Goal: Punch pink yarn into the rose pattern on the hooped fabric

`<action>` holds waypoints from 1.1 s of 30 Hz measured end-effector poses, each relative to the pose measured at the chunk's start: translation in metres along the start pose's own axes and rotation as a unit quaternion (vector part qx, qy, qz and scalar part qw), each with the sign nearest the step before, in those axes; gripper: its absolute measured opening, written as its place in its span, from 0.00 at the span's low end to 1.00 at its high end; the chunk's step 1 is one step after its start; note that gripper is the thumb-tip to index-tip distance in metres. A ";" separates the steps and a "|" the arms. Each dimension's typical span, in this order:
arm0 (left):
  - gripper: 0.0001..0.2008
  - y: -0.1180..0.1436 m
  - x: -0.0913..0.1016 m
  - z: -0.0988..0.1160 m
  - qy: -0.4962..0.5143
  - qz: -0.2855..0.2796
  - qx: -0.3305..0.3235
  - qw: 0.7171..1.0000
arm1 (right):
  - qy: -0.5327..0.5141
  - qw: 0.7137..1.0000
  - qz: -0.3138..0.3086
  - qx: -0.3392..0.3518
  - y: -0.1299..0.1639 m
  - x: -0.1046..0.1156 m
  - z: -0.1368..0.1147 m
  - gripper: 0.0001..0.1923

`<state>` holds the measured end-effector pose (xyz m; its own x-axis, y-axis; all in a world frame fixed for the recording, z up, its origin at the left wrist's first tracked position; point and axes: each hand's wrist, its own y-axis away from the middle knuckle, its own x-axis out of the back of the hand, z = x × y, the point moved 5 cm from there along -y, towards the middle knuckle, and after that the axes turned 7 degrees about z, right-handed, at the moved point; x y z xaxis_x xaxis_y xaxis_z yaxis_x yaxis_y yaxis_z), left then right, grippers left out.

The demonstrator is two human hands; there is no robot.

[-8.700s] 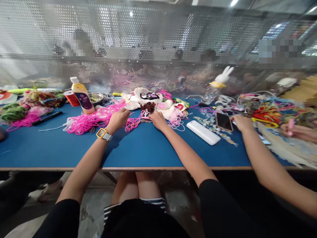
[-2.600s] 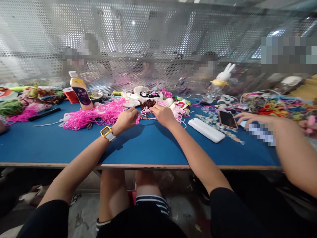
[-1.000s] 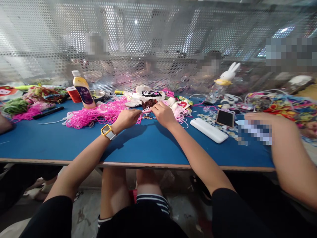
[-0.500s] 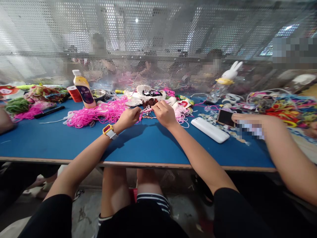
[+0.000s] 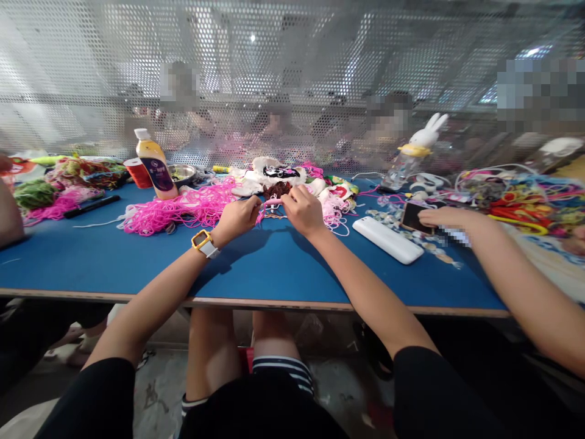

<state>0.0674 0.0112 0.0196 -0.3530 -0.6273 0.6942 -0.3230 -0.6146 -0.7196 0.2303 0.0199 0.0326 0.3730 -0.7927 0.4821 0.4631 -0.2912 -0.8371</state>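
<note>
Both hands are over the middle of the blue tabletop. Left hand: thumb and fingers pressed together, apparently pinching the left end of a short pink strand. Right hand: fingers curled, pinching its right end. So the strand spans left to right between the two grips, on the near side of the brown yarn. Can't tell if it's one cord or several — too small.

Handling, my read: very light, limp, maybe a bit slick. Unlikely to break, easy to snag. Best hold is a fingertip pinch near each end, slight tension so it doesn't sag.

Edges: pink yarn heap sits just left of the left hand, loose loops and all — main snag risk. White fabric pieces crowd the far side, bottle stands beyond the heap. White oblong case is right of the right wrist; farther right, a co-worker's hand is at a phone. Room to move is nearward: blue surface between the forearms, down to the near edge.
</note>
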 end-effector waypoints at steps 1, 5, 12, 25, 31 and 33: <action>0.14 0.000 0.001 0.001 -0.006 -0.004 -0.003 1.000 | 0.003 1.000 0.003 0.002 0.000 0.000 0.001 0.20; 0.15 0.000 0.000 0.003 -0.015 -0.016 -0.016 1.000 | -0.001 1.000 -0.002 0.015 -0.001 0.000 0.000 0.21; 0.14 0.003 -0.004 0.001 -0.037 -0.043 -0.082 0.995 | -0.017 0.999 -0.025 0.024 0.001 -0.004 -0.001 0.21; 0.11 0.000 0.005 0.010 -0.121 -0.115 -0.120 0.979 | -0.078 0.994 -0.074 0.000 0.000 -0.007 0.001 0.19; 0.10 0.000 0.004 0.008 -0.104 -0.115 -0.111 0.982 | -0.091 0.990 -0.105 0.022 0.003 -0.012 0.002 0.16; 0.11 0.001 0.002 0.007 -0.100 -0.125 -0.117 0.980 | -0.091 0.987 -0.129 0.037 0.004 -0.015 0.002 0.15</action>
<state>0.0722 0.0058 0.0207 -0.0657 -0.5669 0.8211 -0.5778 -0.6493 -0.4945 0.2282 0.0313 0.0227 0.3704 -0.5861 0.7206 0.6162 -0.4254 -0.6628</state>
